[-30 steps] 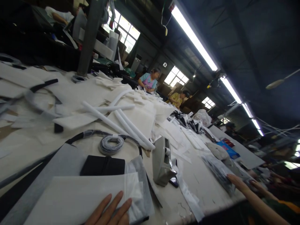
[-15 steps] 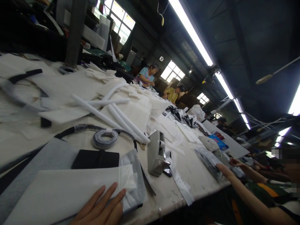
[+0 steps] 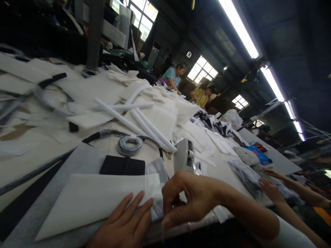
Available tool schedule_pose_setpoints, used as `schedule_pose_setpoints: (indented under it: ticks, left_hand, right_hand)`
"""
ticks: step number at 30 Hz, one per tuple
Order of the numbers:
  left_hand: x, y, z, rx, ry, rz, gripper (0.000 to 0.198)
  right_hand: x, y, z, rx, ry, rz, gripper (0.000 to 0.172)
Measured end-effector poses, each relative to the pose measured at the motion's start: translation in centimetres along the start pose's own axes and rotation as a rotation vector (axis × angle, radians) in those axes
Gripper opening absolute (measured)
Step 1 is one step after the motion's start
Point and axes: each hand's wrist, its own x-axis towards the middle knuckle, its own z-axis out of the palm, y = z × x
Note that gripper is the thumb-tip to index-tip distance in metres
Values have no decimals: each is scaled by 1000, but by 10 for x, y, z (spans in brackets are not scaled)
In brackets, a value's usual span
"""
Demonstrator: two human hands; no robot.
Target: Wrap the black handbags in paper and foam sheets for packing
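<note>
My left hand (image 3: 124, 220) lies flat, fingers stretched, on a folded white foam sheet (image 3: 93, 193) atop a grey wrapped piece. Just right of it, my right hand (image 3: 186, 199) is closed in a pinch at the sheet's right end. A thin see-through strip of clear tape (image 3: 162, 229) shows at its fingertips. Behind the right hand stands a grey tape dispenser (image 3: 184, 155), its lower part hidden. A black flat piece (image 3: 122, 165) lies beyond the foam sheet, with a coiled grey cord (image 3: 130, 145) behind it.
White foam tubes (image 3: 144, 127) and loose white sheets (image 3: 108, 89) cover the far table. A dark post (image 3: 95, 34) rises at left. A co-worker's hands (image 3: 270, 186) rest by plastic-wrapped goods (image 3: 243, 174) at right. Two people sit farther back.
My right hand has come into view from the right, in front of the tape dispenser. My left hand stays flat on the foam sheet. The whole view has shifted, moving things rightward.
</note>
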Motion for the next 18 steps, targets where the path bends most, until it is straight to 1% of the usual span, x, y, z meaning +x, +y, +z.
schedule_pose_setpoints:
  ticks: [1, 3, 5, 8, 12, 16, 18]
  left_hand:
    - [0, 2, 0, -3, -14, -6, 31]
    - [0, 4, 0, 7, -28, 7, 29]
    - [0, 4, 2, 5, 14, -14, 28]
    - [0, 4, 5, 5, 49, -26, 27]
    - [0, 2, 7, 29, 72, -1, 23]
    - [2, -4, 3, 69, 55, 68, 22]
    - [2, -6, 2, 95, 33, 112, 21]
  right_hand:
    - [6, 7, -7, -93, -12, 47, 35]
    - [17, 17, -19, -287, -48, 75, 30]
    - [29, 23, -26, -475, -76, 67, 27]
    - [44, 23, -30, -687, -126, 62, 24]
    - [61, 12, -30, -855, -245, 109, 28]
    - [75, 6, -32, -941, -358, 168, 38]
    - [83, 7, -32, -983, -389, 178, 41]
